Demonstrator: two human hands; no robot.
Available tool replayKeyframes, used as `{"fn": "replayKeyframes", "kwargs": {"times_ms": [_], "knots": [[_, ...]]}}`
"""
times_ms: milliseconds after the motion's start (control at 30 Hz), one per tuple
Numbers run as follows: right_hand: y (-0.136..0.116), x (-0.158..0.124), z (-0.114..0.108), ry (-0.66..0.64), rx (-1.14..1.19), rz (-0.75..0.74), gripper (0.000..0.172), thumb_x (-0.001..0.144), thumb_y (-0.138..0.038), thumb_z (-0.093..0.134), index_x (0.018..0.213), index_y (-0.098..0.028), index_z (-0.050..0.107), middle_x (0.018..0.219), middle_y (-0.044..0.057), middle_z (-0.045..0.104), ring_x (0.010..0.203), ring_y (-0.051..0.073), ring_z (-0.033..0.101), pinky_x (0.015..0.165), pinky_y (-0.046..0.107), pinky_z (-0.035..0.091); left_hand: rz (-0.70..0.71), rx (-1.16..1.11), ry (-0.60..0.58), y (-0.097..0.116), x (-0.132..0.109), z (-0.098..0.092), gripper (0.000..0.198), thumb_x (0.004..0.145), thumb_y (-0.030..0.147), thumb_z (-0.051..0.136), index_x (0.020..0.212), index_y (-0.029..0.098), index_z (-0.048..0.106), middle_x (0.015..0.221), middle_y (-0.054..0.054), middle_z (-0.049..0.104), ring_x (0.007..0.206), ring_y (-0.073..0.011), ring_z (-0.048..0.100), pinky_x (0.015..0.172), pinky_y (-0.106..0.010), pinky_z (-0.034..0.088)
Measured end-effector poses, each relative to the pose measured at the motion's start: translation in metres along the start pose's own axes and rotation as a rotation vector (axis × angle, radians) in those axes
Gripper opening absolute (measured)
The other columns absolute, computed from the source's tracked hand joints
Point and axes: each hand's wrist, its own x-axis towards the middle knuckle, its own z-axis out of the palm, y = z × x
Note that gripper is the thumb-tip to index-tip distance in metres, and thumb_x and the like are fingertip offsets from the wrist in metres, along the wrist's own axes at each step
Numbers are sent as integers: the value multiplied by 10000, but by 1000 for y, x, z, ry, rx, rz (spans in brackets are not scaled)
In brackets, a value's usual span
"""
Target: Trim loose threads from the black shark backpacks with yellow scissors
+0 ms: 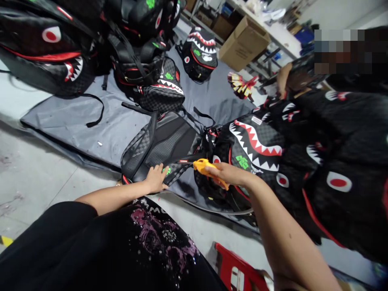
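A black checkered backpack lies on the grey sheet with its padded back and straps facing up. My left hand rests flat on its near edge, fingers spread, beside a green patch. My right hand is closed around a yellow-orange gun-shaped tool, whose exact kind I cannot make out. The tool's front end points left, close to a black strap with a small red and white label. Just right of it stands another backpack with a red and white shark mouth.
Several shark-mouth backpacks crowd the left, including one with a red eye. A smaller backpack stands farther back near a cardboard box. Another person's arm shows at right. A red stool stands below the grey sheet.
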Motion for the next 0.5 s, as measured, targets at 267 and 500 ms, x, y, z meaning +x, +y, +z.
{"fn": "replayKeyframes", "kwargs": {"times_ms": [267,500], "knots": [[27,-15,6,163,186,-24,346,971,-445,427,959,-145,599,605,55,620,460,170,557,479,265,418,-44,-296,62,-10,11,1,649,818,109,528,1457,154,421,1514,-207,368,1311,-363,451,1075,-478,370],[43,-40,33,-32,353,-114,378,957,-505,425,795,-186,546,554,22,585,458,150,536,493,249,413,-528,-1358,-3,-63,65,-25,312,957,375,458,1164,166,562,1007,-146,719,809,-219,710,592,-280,541]]}}
